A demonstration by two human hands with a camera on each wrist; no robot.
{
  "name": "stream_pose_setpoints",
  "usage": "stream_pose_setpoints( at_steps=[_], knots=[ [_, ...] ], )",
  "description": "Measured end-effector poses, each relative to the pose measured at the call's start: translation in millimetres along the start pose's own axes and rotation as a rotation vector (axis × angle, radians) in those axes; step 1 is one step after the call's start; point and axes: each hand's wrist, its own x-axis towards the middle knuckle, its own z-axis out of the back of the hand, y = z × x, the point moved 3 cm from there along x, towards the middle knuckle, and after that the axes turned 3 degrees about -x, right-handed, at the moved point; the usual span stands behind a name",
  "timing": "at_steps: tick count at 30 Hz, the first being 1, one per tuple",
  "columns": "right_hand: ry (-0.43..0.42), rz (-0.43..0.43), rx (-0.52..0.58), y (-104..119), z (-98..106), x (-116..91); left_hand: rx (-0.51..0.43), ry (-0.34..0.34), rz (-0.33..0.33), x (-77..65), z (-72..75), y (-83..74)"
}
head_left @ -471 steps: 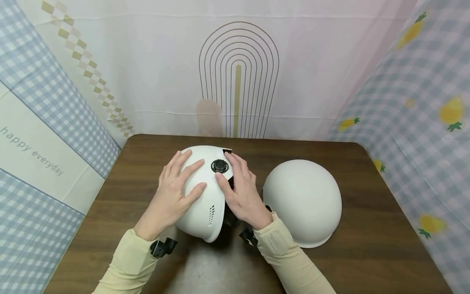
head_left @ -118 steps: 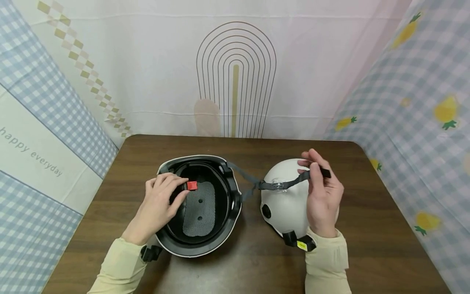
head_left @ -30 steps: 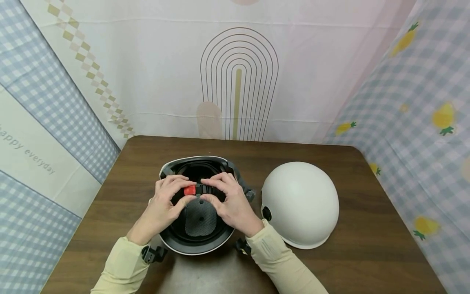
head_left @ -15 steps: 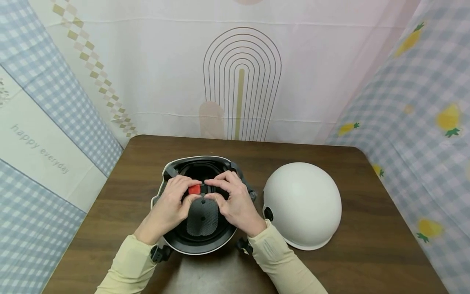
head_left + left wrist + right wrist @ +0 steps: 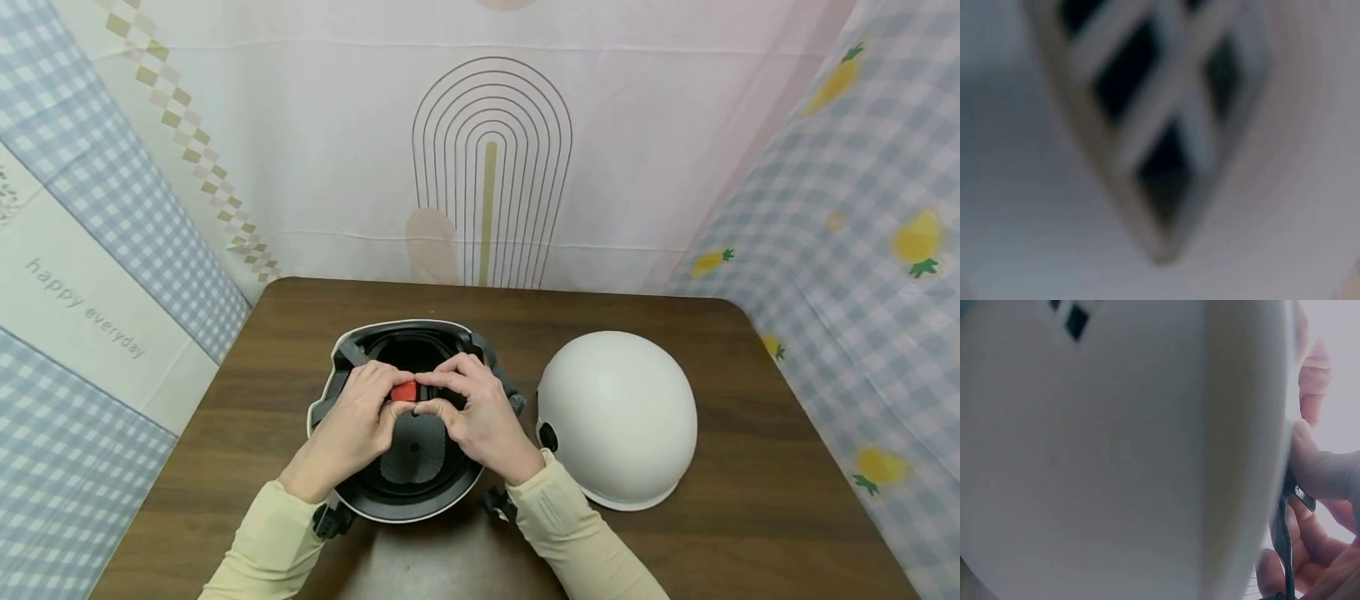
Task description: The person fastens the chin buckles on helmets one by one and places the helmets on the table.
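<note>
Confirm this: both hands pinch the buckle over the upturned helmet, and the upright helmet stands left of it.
Not left: in the head view, the upright helmet stands right of the upturned helmet. The left hand and right hand pinch the buckle.

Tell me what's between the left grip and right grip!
A small red-and-black plastic buckle: the left grip pinches its red end, the right grip its black end. Head view shows it.
</note>
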Motion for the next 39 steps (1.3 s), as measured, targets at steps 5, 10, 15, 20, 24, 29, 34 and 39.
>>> stream_pose_setpoints(
  at_steps=[5, 10, 15, 20, 24, 29, 34, 39],
  knots=[
    [-0.004, 0.01, 0.005, -0.8, 0.2, 1.5, 0.0, 0.003, 0.004, 0.1, 1.2, 0.1],
    [-0.006, 0.006, 0.007, -0.5, 0.7, 2.3, -0.002, 0.003, 0.003, 0.6, 1.9, -0.4],
    [0.001, -0.008, 0.015, 0.1, 1.3, 1.3, 0.003, 0.004, 0.002, 0.8, 2.4, -1.4],
    [0.006, -0.016, 0.018, 0.2, 1.2, 0.4, 0.013, 0.007, 0.007, 0.2, 2.6, -1.5],
    [0.017, -0.024, 0.002, -0.3, 0.9, -0.1, 0.042, 0.025, 0.03, -0.8, 1.5, -1.4],
    [0.034, -0.066, -0.048, -2.7, 1.3, -1.0, 0.104, 0.055, 0.088, -1.0, 0.2, 0.6],
    [0.07, -0.106, -0.086, -3.4, 0.8, -3.6, 0.173, 0.12, 0.155, -4.3, 0.0, 2.5],
    [0.037, -0.109, -0.115, -1.1, 4.9, -5.3, 0.198, 0.207, 0.207, -9.0, -1.7, 4.8]
  ],
)
